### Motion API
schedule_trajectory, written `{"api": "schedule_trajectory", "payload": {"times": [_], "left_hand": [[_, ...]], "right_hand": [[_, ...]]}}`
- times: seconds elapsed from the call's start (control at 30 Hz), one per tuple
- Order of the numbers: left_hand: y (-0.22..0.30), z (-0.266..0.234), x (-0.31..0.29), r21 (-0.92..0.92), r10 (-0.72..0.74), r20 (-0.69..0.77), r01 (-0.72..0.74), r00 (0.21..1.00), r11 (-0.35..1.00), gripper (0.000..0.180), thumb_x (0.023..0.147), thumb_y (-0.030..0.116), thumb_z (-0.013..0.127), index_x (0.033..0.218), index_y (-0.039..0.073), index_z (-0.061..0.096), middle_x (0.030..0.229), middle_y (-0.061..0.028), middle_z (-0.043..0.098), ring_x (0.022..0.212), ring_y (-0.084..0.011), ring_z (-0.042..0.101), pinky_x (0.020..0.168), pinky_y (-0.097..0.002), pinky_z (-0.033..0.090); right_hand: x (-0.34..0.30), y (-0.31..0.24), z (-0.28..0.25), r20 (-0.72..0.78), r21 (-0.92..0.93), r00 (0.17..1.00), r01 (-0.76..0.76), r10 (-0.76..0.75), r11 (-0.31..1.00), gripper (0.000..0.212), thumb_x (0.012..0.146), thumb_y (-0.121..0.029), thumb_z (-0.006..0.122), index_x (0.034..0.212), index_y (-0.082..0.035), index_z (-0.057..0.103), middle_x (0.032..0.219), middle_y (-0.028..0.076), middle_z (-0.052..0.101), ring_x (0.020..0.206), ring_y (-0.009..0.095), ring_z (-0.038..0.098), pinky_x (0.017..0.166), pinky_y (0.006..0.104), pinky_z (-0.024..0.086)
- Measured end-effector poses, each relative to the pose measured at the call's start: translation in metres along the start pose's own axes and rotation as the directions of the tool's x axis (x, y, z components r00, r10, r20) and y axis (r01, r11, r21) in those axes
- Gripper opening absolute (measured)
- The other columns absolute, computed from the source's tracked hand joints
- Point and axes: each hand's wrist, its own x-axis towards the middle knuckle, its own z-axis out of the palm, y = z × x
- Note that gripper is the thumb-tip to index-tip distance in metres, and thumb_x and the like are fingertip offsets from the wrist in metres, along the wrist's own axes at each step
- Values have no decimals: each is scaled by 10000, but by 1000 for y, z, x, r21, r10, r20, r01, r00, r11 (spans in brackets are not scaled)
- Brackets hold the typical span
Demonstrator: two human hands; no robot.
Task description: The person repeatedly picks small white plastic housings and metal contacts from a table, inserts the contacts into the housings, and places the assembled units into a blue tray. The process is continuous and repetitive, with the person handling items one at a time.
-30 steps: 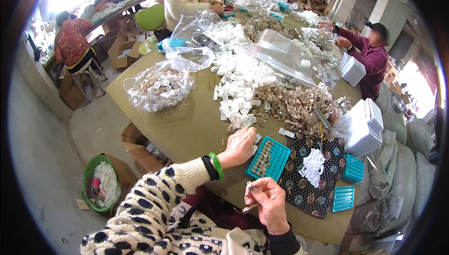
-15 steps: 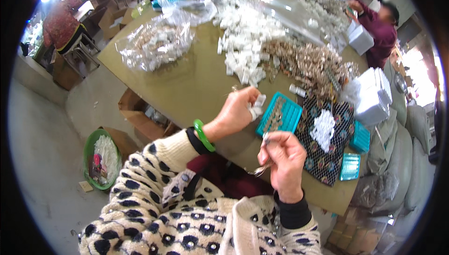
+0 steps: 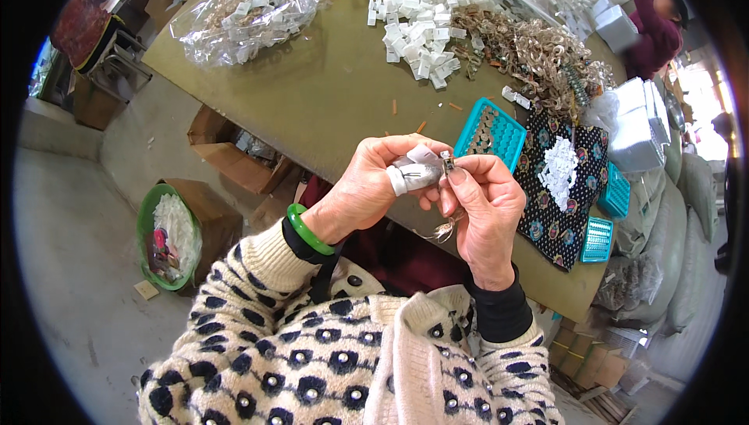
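Note:
My two hands meet just in front of the table edge. My left hand [image 3: 367, 187], with a green bangle [image 3: 308, 231] at its wrist, is closed on a small white plastic piece [image 3: 422, 154]. One of its fingers wears a whitish wrap [image 3: 412, 178]. My right hand [image 3: 488, 214] pinches a small metal part [image 3: 447, 162] against the left fingertips. From under the right fingers hangs a loose bundle of thin wires [image 3: 445, 228]. Just beyond the right hand lies a teal tray [image 3: 509, 142] with rows of small round brownish parts.
White plastic pieces [image 3: 425, 35] and tangled brownish wired parts [image 3: 546, 58] are heaped farther back. A patterned cloth [image 3: 538, 226] carries small white bits [image 3: 559, 171]. Clear bag [image 3: 250, 23] at far left; white foam boxes [image 3: 632, 125] at right. Another person [image 3: 655, 27] sits at the far right.
My hands have come together from apart, the right one rising to the left one's fingertips. The whole view has shifted, so the table sits higher in it.

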Motion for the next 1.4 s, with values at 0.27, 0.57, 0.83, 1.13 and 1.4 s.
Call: {"api": "schedule_trajectory", "payload": {"times": [0.27,0.57,0.83,1.13,1.4], "left_hand": [[-8,-3,-4,-74,44,-23,-46,999,996,380,912,119,670,1245,-43,587,972,-122,683,753,-188,682,666,-313,590],[-8,-9,-6,-181,-10,-103,-9,995,983,358,902,63,659,1240,-38,596,979,-141,684,794,-208,691,741,-344,593],[-13,-7,-6,-44,125,-124,-131,984,990,257,854,23,709,1107,-12,675,976,-129,669,797,-208,680,736,-326,579],[-9,-2,0,89,251,-103,-242,963,966,254,787,-29,767,1029,-1,699,903,-48,654,809,-116,638,736,-252,539],[-11,10,-3,75,190,-255,-177,948,981,188,795,19,770,959,31,679,922,-13,671,790,-80,584,690,-240,498]], "right_hand": [[6,2,1,-14,39,999,-47,48,998,51,921,6,629,957,15,594,759,48,627,586,75,558,544,205,462],[2,1,3,-42,22,999,10,-10,1000,49,902,37,611,931,12,580,746,40,605,552,65,507,517,207,423],[2,-1,-1,-38,-148,996,-91,86,985,44,913,-6,627,916,2,584,766,28,626,565,23,491,516,185,392],[-6,-7,-2,40,-340,999,10,4,940,79,916,-10,637,987,16,617,887,61,668,722,66,600,630,203,470],[-1,16,-4,287,-717,765,571,-577,400,276,746,153,625,970,-7,625,901,134,608,754,260,610,635,317,498]]}}
